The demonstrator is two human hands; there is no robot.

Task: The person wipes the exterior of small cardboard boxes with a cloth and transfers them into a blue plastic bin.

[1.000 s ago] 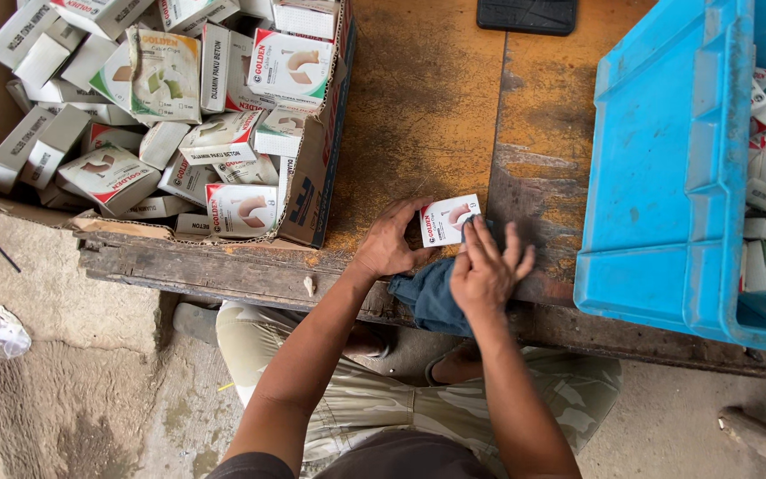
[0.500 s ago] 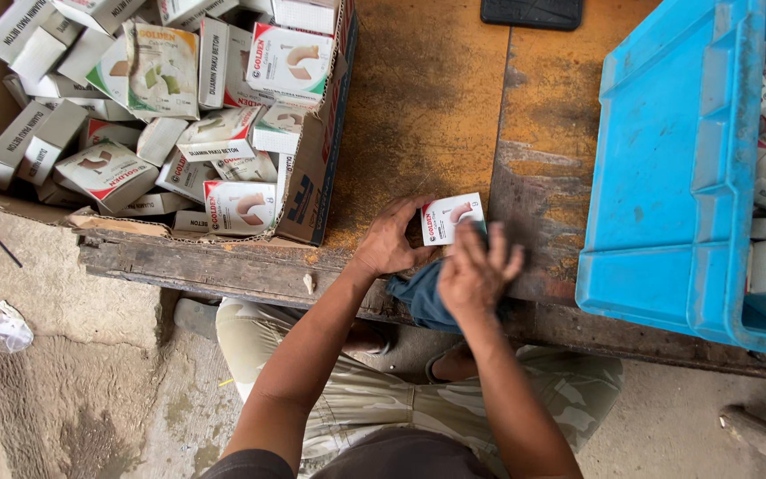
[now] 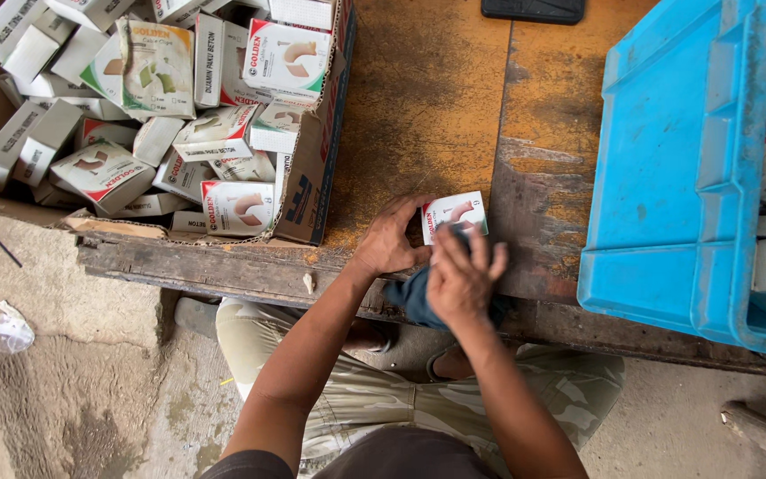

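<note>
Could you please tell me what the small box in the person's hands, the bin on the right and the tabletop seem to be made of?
Small box: printed cardboard by its folded edges, slightly glossy. Blue bin: apparently moulded plastic, with scuffed ribbed walls. Tabletop: worn wooden planks with visible grain, seams and patchy orange-brown staining.

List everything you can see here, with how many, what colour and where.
small box: one, white and red, on the bench, held by the left hand
cloth: one, dark blue, under the right hand
carton: one, brown, top left, full of many white and red boxes
bin: one, blue, right, holding more boxes
bench: one, worn orange-brown wood
dark flat thing: one, top edge
left hand: gripping the small box
right hand: on the cloth
</note>
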